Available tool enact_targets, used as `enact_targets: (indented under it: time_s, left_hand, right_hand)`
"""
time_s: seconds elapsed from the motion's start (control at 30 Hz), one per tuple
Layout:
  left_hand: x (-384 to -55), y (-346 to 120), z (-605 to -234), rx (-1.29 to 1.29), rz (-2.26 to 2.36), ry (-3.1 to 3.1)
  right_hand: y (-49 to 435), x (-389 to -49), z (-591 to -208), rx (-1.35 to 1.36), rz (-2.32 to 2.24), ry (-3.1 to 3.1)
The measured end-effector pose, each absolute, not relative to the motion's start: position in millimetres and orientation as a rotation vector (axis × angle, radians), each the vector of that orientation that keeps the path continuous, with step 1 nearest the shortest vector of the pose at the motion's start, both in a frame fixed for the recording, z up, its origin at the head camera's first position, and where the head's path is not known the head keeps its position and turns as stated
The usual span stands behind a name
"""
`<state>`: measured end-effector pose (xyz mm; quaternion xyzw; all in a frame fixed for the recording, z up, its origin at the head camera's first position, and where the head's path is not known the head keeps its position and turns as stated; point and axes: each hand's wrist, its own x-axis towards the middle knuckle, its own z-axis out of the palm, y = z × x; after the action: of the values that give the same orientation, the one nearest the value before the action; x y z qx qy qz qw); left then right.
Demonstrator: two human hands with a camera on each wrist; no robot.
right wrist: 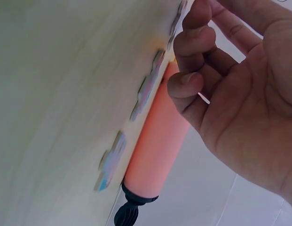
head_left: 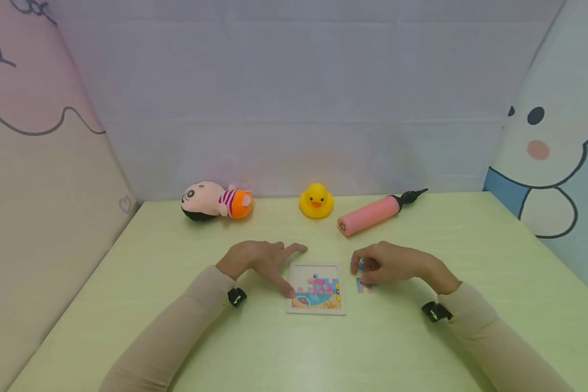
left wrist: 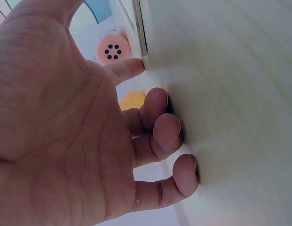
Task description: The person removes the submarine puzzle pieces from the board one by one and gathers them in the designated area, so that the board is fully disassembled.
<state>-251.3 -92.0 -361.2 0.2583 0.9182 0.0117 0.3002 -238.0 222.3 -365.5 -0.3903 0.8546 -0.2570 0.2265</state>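
A square jigsaw puzzle in a white-edged tray (head_left: pixel 316 311) lies flat on the table, its lower part filled with coloured pieces and its upper part bare. My left hand (head_left: pixel 269 264) is spread at the tray's left side, thumb at its edge; in the left wrist view the other fingertips (left wrist: pixel 185 174) rest at the tabletop. Right of the tray, my right hand (head_left: pixel 397 261) bends its fingers over loose puzzle pieces (head_left: pixel 366 286), thumb and forefinger apart. Loose pieces (right wrist: pixel 148 87) also lie near its fingertips in the right wrist view.
Along the back of the table (head_left: pixel 274 348) lie a plush doll (head_left: pixel 215 201), a yellow rubber duck (head_left: pixel 316 201) and a pink hand pump (head_left: pixel 372 214) with a black nozzle. A pale curtain (head_left: pixel 299 98) hangs behind them.
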Motion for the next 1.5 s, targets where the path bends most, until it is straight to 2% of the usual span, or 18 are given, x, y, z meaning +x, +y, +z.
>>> enact_targets:
  time_s: [0.6, 0.83, 1.5]
  left_hand:
    - [-256, -84, -366, 0.703, 0.035, 2.428]
    - [-255, -86, -362, 0.690, 0.011, 2.448]
    - [-255, -94, -359, 0.668, 0.027, 2.436]
  right_hand:
    - [173, -234, -359, -1.056, -0.692, 2.267]
    - [163, -233, -362, -1.130, -0.629, 2.277]
    - [146, -229, -360, -1.037, -0.519, 2.286]
